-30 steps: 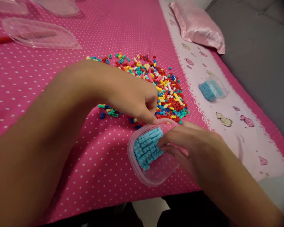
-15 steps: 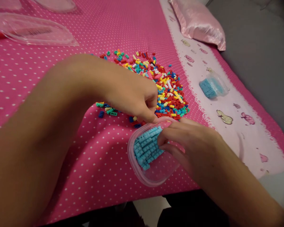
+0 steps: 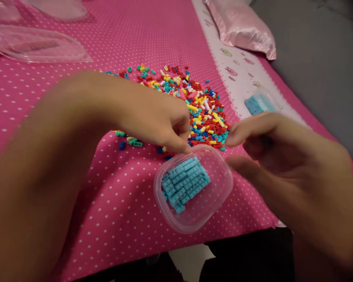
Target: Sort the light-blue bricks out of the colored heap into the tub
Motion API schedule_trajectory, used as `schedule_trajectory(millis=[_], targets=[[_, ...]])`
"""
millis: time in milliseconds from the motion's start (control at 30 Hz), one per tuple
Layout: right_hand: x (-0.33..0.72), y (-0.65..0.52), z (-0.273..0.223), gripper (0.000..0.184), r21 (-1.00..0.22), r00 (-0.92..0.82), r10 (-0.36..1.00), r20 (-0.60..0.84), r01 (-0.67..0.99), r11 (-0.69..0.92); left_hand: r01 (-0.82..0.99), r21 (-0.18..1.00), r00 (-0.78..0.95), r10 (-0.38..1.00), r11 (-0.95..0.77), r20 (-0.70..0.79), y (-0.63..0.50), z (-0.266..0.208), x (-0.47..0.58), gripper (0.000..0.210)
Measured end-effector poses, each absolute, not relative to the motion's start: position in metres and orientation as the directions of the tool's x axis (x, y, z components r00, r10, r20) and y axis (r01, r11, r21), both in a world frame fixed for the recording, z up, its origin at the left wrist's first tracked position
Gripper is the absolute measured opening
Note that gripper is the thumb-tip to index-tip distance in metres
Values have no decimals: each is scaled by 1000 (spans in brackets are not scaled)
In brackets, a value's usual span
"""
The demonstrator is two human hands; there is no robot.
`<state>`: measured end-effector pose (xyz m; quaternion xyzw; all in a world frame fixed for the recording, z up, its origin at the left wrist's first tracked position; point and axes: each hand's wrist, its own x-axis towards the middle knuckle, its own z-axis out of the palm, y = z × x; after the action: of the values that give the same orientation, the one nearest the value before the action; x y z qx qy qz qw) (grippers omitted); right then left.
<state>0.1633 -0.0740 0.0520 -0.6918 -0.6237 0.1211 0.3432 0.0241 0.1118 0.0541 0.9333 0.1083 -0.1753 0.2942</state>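
Note:
My left hand (image 3: 164, 121) pinches the far rim of a clear plastic container (image 3: 214, 196), which is tilted near the table's front edge. Inside it, light blue toy bricks (image 3: 186, 182) lie packed in rows against the left side. My right hand (image 3: 285, 156) is just right of the container, thumb and fingers apart, blurred by motion and with nothing visible between them. Beyond my left hand spreads a pile of small multicoloured toy bricks (image 3: 206, 113), partly covered by my forearm and hand.
A second clear container with blue bricks (image 3: 257, 103) sits on the white printed strip at right, partly behind my right hand. A pink satin pillow (image 3: 241, 29) lies beyond. Clear plastic lids or trays (image 3: 41, 45) are at the far left on the pink dotted cloth (image 3: 114, 219).
My right hand has drawn away from the blue bricks in the container, moving right and opening. My left hand keeps its hold on the rim. The view has shifted slightly.

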Motion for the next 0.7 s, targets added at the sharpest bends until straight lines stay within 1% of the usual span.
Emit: schedule_trajectory(millis=[33, 67, 100, 133, 167, 233, 367, 433, 500, 633, 700], targets=[[167, -73, 51, 12, -767, 300, 921, 247, 641, -4, 303, 514, 920, 105, -803, -378, 112, 54, 24, 36], [172, -72, 48, 20, -884, 392, 899, 194, 468, -13, 301, 514, 925, 115, -804, -362, 113, 55, 24, 36], [179, -70, 45, 27, -957, 452, 883, 126, 289, -11, 299, 510, 930, 125, -807, -347, 114, 56, 24, 37], [186, -67, 41, 32, -989, 486, 873, 40, 145, -35, 298, 503, 932, 134, -812, -336, 114, 56, 25, 38], [194, -65, 36, 33, -995, 494, 869, -4, 86, -54, 298, 493, 934, 142, -818, -329, 114, 57, 25, 38], [208, -62, 28, 30, -990, 486, 873, -39, 102, -101, 299, 472, 932, 149, -829, -329, 113, 60, 26, 39], [222, -62, 20, 20, -965, 466, 885, 15, 239, -110, 303, 476, 928, 143, -826, -343, 110, 64, 27, 40], [220, -63, 19, 19, -959, 443, 896, -5, 252, -130, 312, 481, 924, 144, -820, -355, 109, 66, 26, 41], [214, -63, 20, 21, -968, 446, 893, -56, 195, -158, 318, 480, 922, 148, -818, -358, 109, 65, 25, 40], [205, -62, 20, 22, -985, 487, 856, -172, -84, -150, 301, 466, 928, 143, -832, -345, 113, 59, 27, 42], [202, -62, 20, 19, -982, 472, 865, -170, -151, -111, 274, 452, 937, 130, -849, -325, 116, 54, 28, 46]])
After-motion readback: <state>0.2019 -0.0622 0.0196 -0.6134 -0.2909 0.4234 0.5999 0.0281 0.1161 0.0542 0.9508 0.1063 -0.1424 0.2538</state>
